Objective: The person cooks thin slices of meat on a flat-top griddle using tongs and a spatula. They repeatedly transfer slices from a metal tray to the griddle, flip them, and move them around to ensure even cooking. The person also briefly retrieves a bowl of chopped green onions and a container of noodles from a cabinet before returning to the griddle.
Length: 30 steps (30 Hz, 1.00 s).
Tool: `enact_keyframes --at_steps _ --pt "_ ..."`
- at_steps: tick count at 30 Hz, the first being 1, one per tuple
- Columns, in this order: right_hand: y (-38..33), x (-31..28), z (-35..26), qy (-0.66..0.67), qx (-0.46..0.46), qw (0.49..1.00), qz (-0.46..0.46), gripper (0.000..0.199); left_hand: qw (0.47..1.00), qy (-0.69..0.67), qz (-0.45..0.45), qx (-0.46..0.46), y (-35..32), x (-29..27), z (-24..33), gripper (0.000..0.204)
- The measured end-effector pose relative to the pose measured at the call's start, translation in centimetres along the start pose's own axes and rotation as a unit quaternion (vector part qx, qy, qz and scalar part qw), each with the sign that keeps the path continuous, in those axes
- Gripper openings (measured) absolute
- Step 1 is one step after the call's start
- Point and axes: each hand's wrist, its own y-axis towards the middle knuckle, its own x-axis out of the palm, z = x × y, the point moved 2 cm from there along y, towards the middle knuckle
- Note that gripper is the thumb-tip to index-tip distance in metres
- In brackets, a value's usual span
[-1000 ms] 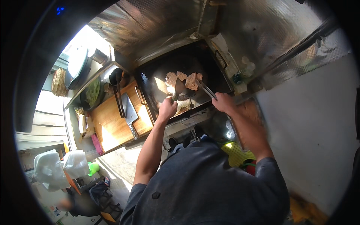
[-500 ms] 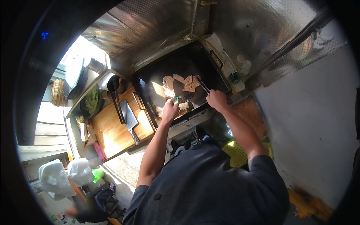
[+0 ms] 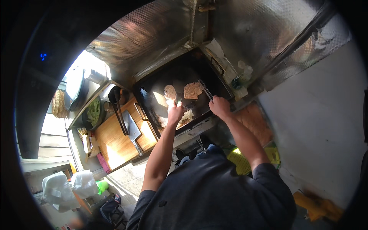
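Gripping metal tongs in closed right hand, nearing 2 soft, greasy meat slices on the griddle (probably tearing easily; pinching edges seems best); left hand hovering, grip unclear.

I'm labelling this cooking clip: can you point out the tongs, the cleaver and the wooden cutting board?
tongs (image 3: 205,89), head view, middle of the metal arms over the griddle.
cleaver (image 3: 130,127), head view, flat of the blade.
wooden cutting board (image 3: 113,147), head view, bare wood near its middle.
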Motion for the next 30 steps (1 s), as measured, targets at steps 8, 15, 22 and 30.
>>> enact_keyframes --at_steps 8,15,22,30 --pt "-3.8 0.7 1.6 -0.036 -0.053 0.993 -0.097 0.024 0.976 -0.069 -0.135 -0.158 -7.3 -5.9 0.2 0.018" --pt "-3.0 -0.6 0.6 0.012 -0.055 0.993 -0.107 0.027 0.982 -0.062 -0.132 -0.123 -8.6 -6.4 -0.3 0.023" --pt "-4.6 -1.6 1.3 -0.079 -0.116 0.975 -0.172 0.027 0.980 -0.128 -0.113 -0.105 -8.2 -6.3 -1.1 0.030" --pt "-6.1 6.2 -1.0 0.453 0.109 0.794 -0.391 0.029 0.995 -0.070 0.042 -0.049 -7.2 -11.4 -4.4 0.018"
